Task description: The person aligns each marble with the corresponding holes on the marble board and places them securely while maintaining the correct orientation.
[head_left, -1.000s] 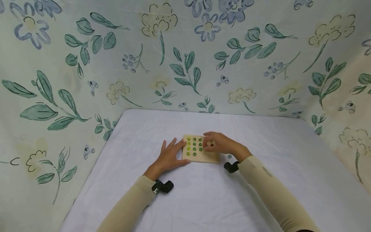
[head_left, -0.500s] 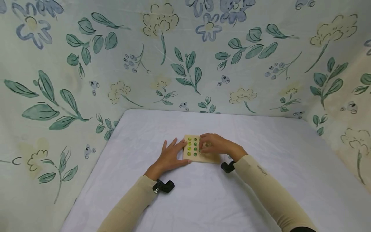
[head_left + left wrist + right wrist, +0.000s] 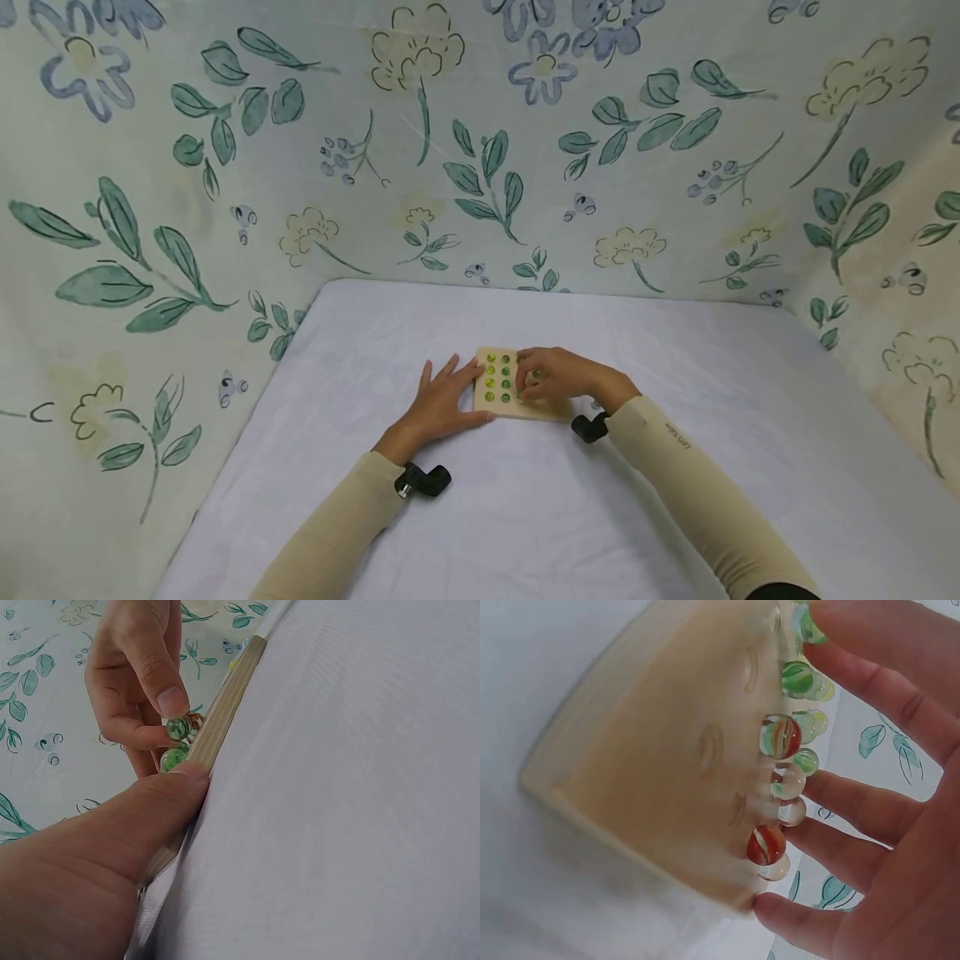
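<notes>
A pale wooden board (image 3: 551, 409) with rows of shallow round hollows lies flat on the table. Green and yellow-green marbles (image 3: 491, 383) fill its left columns. My left hand (image 3: 438, 406) spreads its fingers at the board's left side, the thumb (image 3: 161, 802) pressed along the near edge. Over the board's middle, my right hand (image 3: 558, 373) pinches a green marble (image 3: 178, 727) between thumb and finger, right at the board's surface. Whether the marble touches its hollow I cannot tell. Past several bare hollows, the right wrist view shows red-swirled marbles (image 3: 766, 844) and clear marbles (image 3: 788, 780).
A small clear round object (image 3: 596, 405) lies right of the board, partly hidden by the right wrist's black camera mount (image 3: 590, 427). White cloth (image 3: 495, 508) covers the table, and a floral curtain (image 3: 480, 150) stands behind it and at both sides.
My right hand has shifted slightly left and nearer over the board's third column, then stayed almost still for the last half second. The left hand and the board have not moved.
</notes>
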Available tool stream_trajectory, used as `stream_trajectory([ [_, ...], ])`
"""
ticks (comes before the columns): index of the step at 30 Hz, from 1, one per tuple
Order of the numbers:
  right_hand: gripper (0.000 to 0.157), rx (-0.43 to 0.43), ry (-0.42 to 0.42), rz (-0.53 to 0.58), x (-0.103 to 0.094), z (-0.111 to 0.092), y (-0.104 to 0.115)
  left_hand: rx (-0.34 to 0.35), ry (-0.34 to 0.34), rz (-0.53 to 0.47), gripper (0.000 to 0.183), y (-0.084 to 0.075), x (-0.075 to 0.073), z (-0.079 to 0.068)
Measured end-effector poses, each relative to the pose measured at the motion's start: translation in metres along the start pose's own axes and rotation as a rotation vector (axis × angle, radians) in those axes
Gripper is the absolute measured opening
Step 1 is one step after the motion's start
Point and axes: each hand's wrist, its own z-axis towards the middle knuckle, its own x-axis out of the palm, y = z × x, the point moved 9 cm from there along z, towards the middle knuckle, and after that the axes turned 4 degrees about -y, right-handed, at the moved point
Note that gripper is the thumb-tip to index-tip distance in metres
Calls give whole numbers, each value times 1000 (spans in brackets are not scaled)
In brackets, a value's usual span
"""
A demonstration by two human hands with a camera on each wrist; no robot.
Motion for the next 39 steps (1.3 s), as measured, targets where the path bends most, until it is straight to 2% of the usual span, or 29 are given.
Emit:
stream_trajectory([
  [25, 6, 19, 1, 26, 1, 0, 0, -9, -4, -3, 85, 1, -1, -1],
  [39, 7, 7, -30, 27, -3, -4, -3, -15, 14, -1, 87, 2, 2, 0],
])
